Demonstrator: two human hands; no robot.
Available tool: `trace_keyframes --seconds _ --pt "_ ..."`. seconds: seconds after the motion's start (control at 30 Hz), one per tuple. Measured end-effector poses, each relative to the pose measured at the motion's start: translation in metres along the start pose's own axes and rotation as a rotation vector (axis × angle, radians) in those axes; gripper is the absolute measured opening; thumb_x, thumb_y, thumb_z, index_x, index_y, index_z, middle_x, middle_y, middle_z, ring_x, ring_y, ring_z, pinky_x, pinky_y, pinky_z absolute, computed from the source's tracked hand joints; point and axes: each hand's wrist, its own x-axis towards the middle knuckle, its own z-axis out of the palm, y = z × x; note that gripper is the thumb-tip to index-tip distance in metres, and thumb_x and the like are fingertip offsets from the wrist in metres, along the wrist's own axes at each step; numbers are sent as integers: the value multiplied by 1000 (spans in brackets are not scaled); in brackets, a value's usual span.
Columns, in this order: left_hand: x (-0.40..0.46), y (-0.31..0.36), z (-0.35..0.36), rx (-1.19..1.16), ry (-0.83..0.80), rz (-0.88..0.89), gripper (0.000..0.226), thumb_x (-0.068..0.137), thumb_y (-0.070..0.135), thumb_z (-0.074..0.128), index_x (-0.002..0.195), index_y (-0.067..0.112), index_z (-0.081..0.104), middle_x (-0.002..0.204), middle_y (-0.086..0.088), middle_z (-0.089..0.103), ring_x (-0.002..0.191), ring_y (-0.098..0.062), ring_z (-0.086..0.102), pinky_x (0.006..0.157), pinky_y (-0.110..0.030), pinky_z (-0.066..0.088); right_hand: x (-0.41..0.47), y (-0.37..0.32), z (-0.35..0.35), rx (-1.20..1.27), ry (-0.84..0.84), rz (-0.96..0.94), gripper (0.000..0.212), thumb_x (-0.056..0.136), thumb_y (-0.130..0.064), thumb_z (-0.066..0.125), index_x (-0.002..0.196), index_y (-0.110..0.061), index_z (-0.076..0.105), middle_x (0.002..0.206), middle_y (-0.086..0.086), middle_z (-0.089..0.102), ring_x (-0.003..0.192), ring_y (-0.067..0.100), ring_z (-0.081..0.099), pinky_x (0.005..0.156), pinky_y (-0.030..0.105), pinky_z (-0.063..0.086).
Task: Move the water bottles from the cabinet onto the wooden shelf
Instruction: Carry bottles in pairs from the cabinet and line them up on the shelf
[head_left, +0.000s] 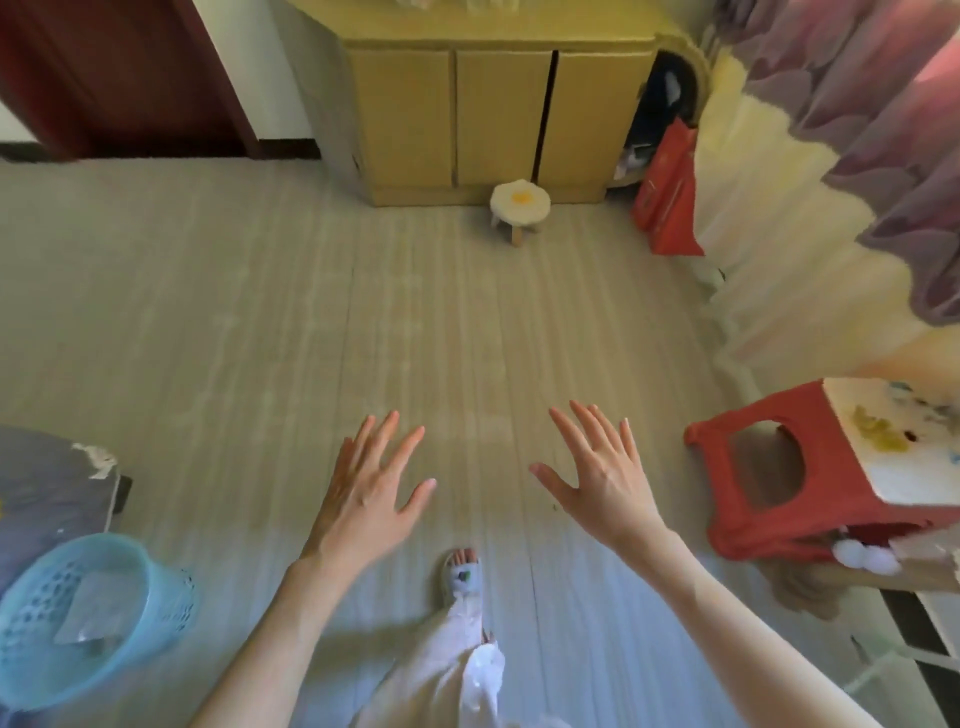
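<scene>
The cabinet (501, 114) stands straight ahead of me across the room, against the far wall. It is a low, boxy unit of pale yellow wood-look board with three flat doors. The two on the left sit flush, and a dark slit shows beside the right-hand one, so I judge it slightly ajar. No water bottles are visible; I take them to be behind those doors. I cannot pick out the wooden shelf from here either.

My left hand (366, 491) and my right hand (602, 475) hover side by side over the floor, palms down, fingers straight and spread, holding nothing. Both point forward at the cabinet, well apart from it. The cabinet lies dead ahead, a little to the right of centre, so my right hand is marginally nearer the slit door. The doors' long edges run upright, so I expect to pull sideways at an edge.

A small round stool (519, 205) with a fluffy white fried-egg cushion stands just in front of the cabinet's base, between me and the doors. The floor (260, 312) is pale, matte plank. To my right sits a red plastic stool (769, 499) with a cut-out side, and at lower left a perforated blue plastic basket (88, 608).
</scene>
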Motion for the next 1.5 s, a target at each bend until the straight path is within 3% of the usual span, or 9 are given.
trace_keyframes --seconds 0.23,0.37,0.57,0.87,1.2,1.33,1.5 --pt "196 -21 -62 5 84 43 64 80 52 33 132 16 42 143 -18 36 134 -37 28 104 -57 30 187 13 -49 12 98 -10 74 82 -66 27 139 -20 32 146 11 35 137 29 27 113 50 13" --pt "277 -28 -64 -28 72 44 70 80 58 21 140 23 25 152 -7 16 141 -22 4 115 -45 9 275 26 -56 11 82 -33 75 82 -67 26 141 -21 28 148 11 31 139 28 23 114 48 9" --pt "413 -43 -62 -33 68 -20 70 80 58 23 139 22 29 151 -8 19 141 -25 7 113 -50 17 429 59 -64 22 43 -84 73 82 -62 32 142 -21 24 150 10 26 140 28 17 113 42 4" --pt "636 -56 -117 -47 162 -61 67 81 56 25 138 22 31 151 -9 22 140 -27 11 113 -47 13 664 85 -104 -6 18 -167 70 85 -58 39 143 -23 21 152 7 22 141 25 13 113 41 1" --pt "846 -155 -143 -60 90 -108 72 79 61 19 140 24 26 152 -7 16 141 -26 8 115 -47 12 901 69 -90 0 0 -151 68 86 -56 41 142 -22 24 151 8 25 141 25 16 114 42 5" --pt "941 -203 -185 -49 130 -88 71 79 59 22 138 21 31 150 -12 23 140 -29 13 111 -43 14 1001 44 -97 51 11 -108 67 87 -52 45 142 -20 25 151 9 23 141 26 15 115 43 7" --pt "1045 -239 -228 -81 138 -69 73 78 60 20 139 21 27 151 -10 19 141 -25 7 113 -42 13 1109 24 -111 86 64 -96 67 87 -49 47 143 -19 25 151 9 25 141 25 15 115 43 9"
